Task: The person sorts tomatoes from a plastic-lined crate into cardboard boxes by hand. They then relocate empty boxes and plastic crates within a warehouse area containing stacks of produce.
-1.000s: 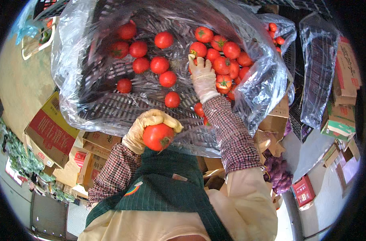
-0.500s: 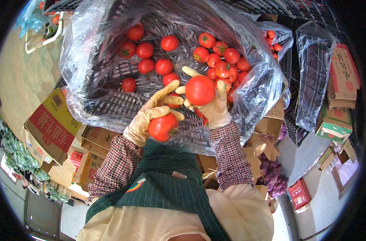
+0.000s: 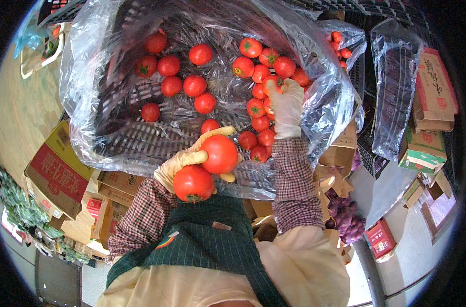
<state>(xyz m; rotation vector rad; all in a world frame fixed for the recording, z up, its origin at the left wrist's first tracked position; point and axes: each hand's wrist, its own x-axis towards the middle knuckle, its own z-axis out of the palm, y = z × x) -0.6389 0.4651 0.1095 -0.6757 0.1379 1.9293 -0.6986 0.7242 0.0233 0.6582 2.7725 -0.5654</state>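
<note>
My left hand, in a pale yellow glove, holds two large red tomatoes at the crate's near edge. One tomato sits in the fingers, and the other tomato rests below it against the palm. My right hand, gloved too, reaches over the cluster on the right with its fingers curled on a tomato there; the hand partly hides it. Several loose tomatoes lie spread across the left and middle of the black slatted crate, lined with clear plastic.
Cardboard boxes stand at the left, with wrapped green vegetables beyond. On the right are a plastic-covered black crate, more cartons and a purple mesh bag. Small red tomatoes lie in another bag at the upper right.
The large tomato from my right hand is now in my left hand beside the first one. My right hand has moved away, up to the cluster on the right.
</note>
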